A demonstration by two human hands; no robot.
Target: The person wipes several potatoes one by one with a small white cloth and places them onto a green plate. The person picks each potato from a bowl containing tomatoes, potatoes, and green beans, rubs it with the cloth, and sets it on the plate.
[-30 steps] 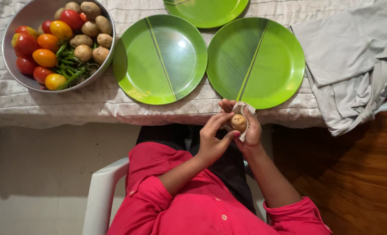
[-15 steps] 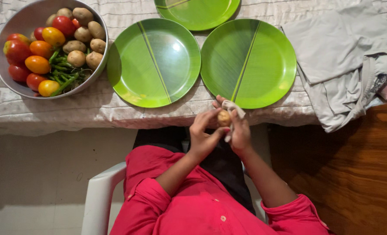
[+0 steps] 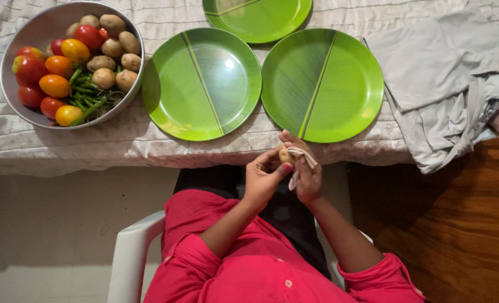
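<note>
While both hands still clasp the potato, the cloth has slid off it

The green plates look like glossy plastic, and the bowl is dull grey metal. Wrinkled, matt cloth covers the table, beside smooth polished wood.

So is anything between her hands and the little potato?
Partly. The left hand touches the potato with bare fingers. A small pale cloth lies between it and the right hand, wrapped round that side.
</note>
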